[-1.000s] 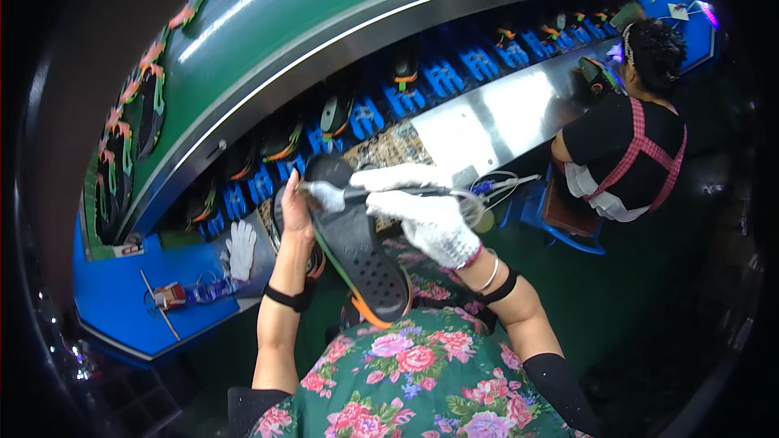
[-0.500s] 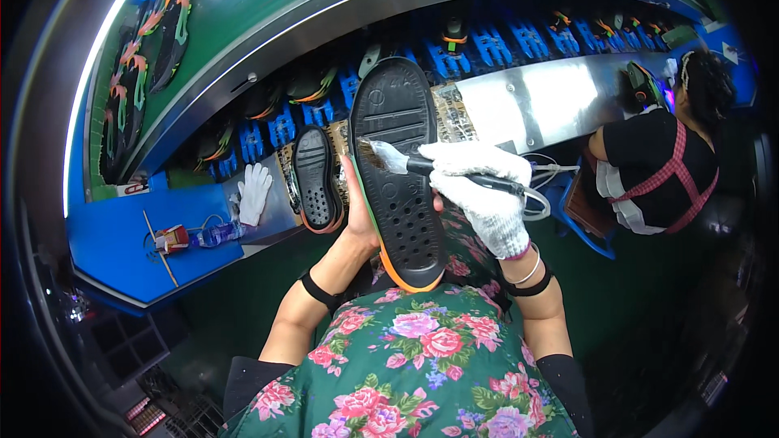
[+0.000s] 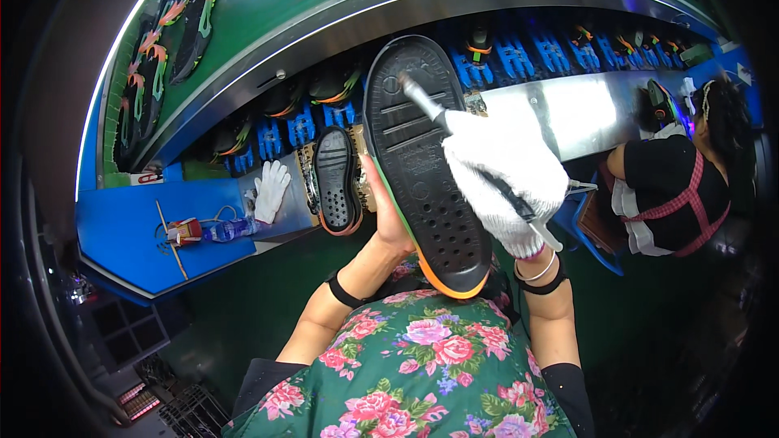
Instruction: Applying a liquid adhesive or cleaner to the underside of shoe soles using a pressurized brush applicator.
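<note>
A black shoe sole (image 3: 418, 134) with an orange and green rim is held up in front of me, its inner face toward me. My bare left hand (image 3: 391, 215) grips it by its left edge; the fingers go out of sight behind the sole. In a white knit glove, my right hand (image 3: 511, 174) is closed round a brush (image 3: 426, 104) with a dark handle and a cable or tube at its rear. The bristle end lies over the upper part of the sole, near a round moulded mark. A second, smaller-looking black sole (image 3: 334, 182) rests on the bench's edge to the left.
A white glove (image 3: 271, 192), a plastic bottle (image 3: 231, 229) and a red cup-like container (image 3: 185, 232) lie on the left. Blue holders (image 3: 515, 59) line the conveyor, some carrying shoe parts. A co-worker (image 3: 661, 186) sits at the right.
The brush has moved from the sole's left edge up toward its top end. My right hand has gone higher, covering more of the sole's right side. The view has shifted slightly.
</note>
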{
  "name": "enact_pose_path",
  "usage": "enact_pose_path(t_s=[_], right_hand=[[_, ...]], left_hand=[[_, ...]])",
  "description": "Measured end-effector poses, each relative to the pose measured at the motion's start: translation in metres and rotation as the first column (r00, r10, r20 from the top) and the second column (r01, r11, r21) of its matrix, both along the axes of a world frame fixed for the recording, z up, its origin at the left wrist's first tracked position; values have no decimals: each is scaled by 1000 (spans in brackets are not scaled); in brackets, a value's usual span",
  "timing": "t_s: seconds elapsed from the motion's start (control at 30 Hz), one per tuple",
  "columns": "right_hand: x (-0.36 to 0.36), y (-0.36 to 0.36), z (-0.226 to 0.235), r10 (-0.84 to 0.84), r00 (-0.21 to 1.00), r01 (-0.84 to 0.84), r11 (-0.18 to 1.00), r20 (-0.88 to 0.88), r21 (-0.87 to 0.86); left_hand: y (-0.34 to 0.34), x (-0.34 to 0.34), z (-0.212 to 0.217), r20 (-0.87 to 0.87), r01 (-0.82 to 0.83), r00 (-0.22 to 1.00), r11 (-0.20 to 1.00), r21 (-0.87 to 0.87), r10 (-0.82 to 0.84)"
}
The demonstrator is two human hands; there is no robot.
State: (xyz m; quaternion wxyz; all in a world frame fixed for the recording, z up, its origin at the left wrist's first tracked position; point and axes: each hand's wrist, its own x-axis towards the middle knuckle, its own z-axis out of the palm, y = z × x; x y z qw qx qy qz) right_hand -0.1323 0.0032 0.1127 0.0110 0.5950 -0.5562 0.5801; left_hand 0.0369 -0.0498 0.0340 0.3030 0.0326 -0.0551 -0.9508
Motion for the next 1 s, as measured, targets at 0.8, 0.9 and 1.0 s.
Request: enact_pose_path(t_s=[0.8, 0.9, 1.0], right_hand=[[6, 1, -8, 77, 974, -103, 989, 214, 110], [16, 2, -8, -164, 903, 63, 965, 397, 256], [21, 4, -10, 9, 1000, -14, 981, 25, 194]], left_hand=[[5, -20, -38, -234, 108, 969, 986, 127, -76], [2, -24, -19, -291, 136, 955, 949, 284, -50], [-4, -22, -17, 557, 145, 829, 943, -301, 51]])
